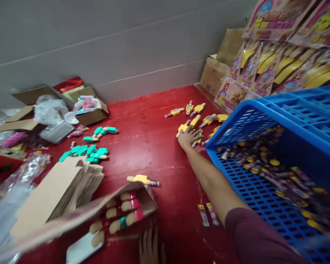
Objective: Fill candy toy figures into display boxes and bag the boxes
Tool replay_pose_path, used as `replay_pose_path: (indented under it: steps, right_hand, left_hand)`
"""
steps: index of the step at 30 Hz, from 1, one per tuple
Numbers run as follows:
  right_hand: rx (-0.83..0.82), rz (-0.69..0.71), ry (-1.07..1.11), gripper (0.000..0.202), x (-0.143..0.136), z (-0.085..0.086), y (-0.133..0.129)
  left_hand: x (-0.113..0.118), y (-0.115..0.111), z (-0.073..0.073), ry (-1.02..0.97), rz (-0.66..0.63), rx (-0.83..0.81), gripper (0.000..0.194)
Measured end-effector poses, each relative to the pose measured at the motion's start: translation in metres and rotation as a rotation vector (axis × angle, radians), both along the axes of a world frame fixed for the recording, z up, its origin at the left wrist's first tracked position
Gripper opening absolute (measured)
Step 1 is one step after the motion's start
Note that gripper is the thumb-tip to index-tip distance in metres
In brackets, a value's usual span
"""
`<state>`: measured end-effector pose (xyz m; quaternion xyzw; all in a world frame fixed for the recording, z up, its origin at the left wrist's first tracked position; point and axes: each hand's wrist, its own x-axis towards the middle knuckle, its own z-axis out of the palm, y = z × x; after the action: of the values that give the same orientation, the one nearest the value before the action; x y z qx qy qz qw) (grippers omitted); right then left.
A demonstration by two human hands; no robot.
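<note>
My right hand [189, 136] reaches out over a loose group of yellow toy-like pieces, its fingers spread and touching some of them. These yellow pieces [198, 108] have a beige end and a small clear tube with a dark label. Near the bottom edge, my left hand [150, 244] lies with fingers stretched out beside an open carton [151, 209]. Inside the carton are beige-ended pieces with pink and green bodies [134, 204]. A single yellow piece [141, 179] rests just behind the carton. Two small labelled tubes [203, 215] lie on the red table [143, 150] by my right forearm.
A blue basket [264, 106] of small tubes leans at right. Behind it stand packed display boxes [275, 66]. Left are stacked cardboard sheets [52, 190], green pieces [84, 150], open cartons [90, 117] and plastic wrap [19, 183]. A grey wall [143, 55] borders the table.
</note>
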<state>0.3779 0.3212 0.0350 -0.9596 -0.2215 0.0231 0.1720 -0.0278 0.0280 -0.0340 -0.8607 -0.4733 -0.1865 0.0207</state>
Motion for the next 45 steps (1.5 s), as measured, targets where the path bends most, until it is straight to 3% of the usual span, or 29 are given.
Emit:
replay_pose_path:
  steps: [3, 8, 11, 13, 15, 18, 22, 24, 26, 30, 33, 37, 42, 45]
  right_hand:
    - [-0.001, 0.152, -0.018, 0.065, -0.057, -0.002, -0.036]
    - [0.011, 0.384, -0.064, 0.065, -0.142, -0.014, -0.126]
    - [0.022, 0.484, -0.070, 0.061, -0.171, -0.009, -0.179]
    - [0.065, 0.498, -0.078, 0.056, -0.176, 0.003, -0.199]
    - [0.104, 0.464, -0.035, 0.055, -0.172, 0.020, -0.201]
    - [0.071, 0.435, 0.117, 0.061, -0.162, 0.045, -0.180]
    - [0.042, 0.449, 0.213, 0.043, -0.156, 0.067, -0.162]
    - [0.087, 0.457, 0.190, 0.042, -0.156, 0.077, -0.174]
    - [0.258, 0.513, 0.225, 0.041, -0.158, 0.091, -0.201]
    - [0.699, 0.816, 0.488, 0.031, -0.169, 0.130, -0.262]
    - [0.653, 1.062, 0.371, 0.027, -0.190, 0.152, -0.278]
    - [0.395, 1.229, 0.128, 0.028, -0.216, 0.148, -0.255]
    - [0.101, 1.200, -0.030, 0.026, -0.232, 0.121, -0.231]
    - [0.030, 1.146, -0.013, 0.026, -0.235, 0.112, -0.229]
  left_hand:
    - [0.005, -0.004, 0.005, -0.052, 0.014, 0.040, 0.042]
    - [0.004, -0.007, 0.017, -0.101, -0.011, -0.025, 0.036]
    - [-0.005, -0.010, 0.018, -0.193, -0.027, -0.054, 0.034]
    - [-0.008, -0.011, 0.020, -0.262, -0.012, -0.044, 0.035]
    - [-0.004, -0.007, 0.026, -0.266, -0.012, -0.039, 0.037]
    - [0.017, 0.007, 0.036, -0.148, -0.077, -0.069, 0.045]
    - [0.047, 0.026, 0.046, 0.029, -0.050, -0.170, 0.061]
    - [0.051, 0.027, 0.047, 0.071, -0.006, -0.201, 0.063]
    - [0.048, 0.021, 0.045, 0.085, -0.012, -0.211, 0.063]
    - [0.037, 0.004, 0.043, 0.082, -0.083, -0.227, 0.062]
    - [0.035, -0.001, 0.045, 0.083, -0.086, -0.251, 0.062]
    - [0.036, -0.001, 0.046, 0.082, -0.088, -0.252, 0.064]
    - [0.035, -0.004, 0.044, 0.070, -0.116, -0.263, 0.064]
    - [0.034, -0.004, 0.044, 0.027, -0.112, -0.289, 0.063]
